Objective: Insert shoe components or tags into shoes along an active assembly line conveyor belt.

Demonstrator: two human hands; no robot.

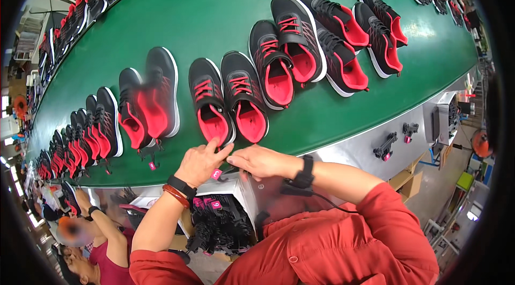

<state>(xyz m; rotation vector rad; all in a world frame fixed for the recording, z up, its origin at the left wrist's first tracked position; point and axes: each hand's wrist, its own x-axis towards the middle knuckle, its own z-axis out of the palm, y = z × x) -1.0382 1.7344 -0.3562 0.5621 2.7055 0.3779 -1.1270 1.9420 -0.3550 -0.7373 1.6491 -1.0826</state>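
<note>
Both my hands are at the heels of a pair of black sneakers with red lining and laces, a left shoe [203, 77] and a right shoe [236, 75]. A small black plastic shoe hanger with a pink tag [216, 174] shows just below the heels. My left hand [198, 164] is closed about this hanger, one finger reaching toward the left shoe's opening. Close beside it, my right hand [260, 161] is curled with thumb and fingers together. What lies between its fingers is hidden.
Below my hands stands a box of black hangers [220, 220]. More sneakers [287, 33] stand on the green table [225, 6] at both sides. Loose hangers [385, 146] lie on the metal ledge at right. A co-worker [102, 231] handles a shoe at lower left.
</note>
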